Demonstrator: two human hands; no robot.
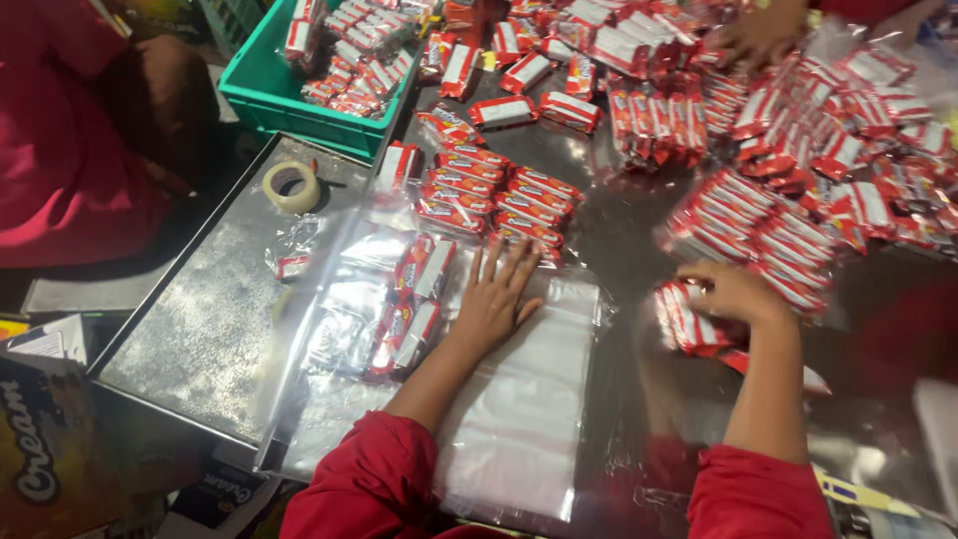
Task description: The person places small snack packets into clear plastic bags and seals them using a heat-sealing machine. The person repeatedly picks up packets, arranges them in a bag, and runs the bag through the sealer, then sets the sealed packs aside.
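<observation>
Pressing flat on a stack of clear plastic bags [529, 399], the left hand [496, 299] is lying palm down with its fingers spread, the bags sitting at the near middle of the metal table [200, 329]. The right hand [733, 291] is curling over a small bundle of red-and-white snack packets [687, 321] to the right of the bags, fingers bent around them and touching the wrappers. Just left of the left hand, a filled clear bag [409, 299] is lying with packets inside. Beyond the fingertips, a neat block of packets [494, 200] is sitting in rows; loose heaps [798, 170] are spreading across the far right. A roll of tape [291, 186] is resting near the table's left edge, beside a green crate [269, 95] holding more packets. Another person's hand [763, 32] is reaching into the far pile.
</observation>
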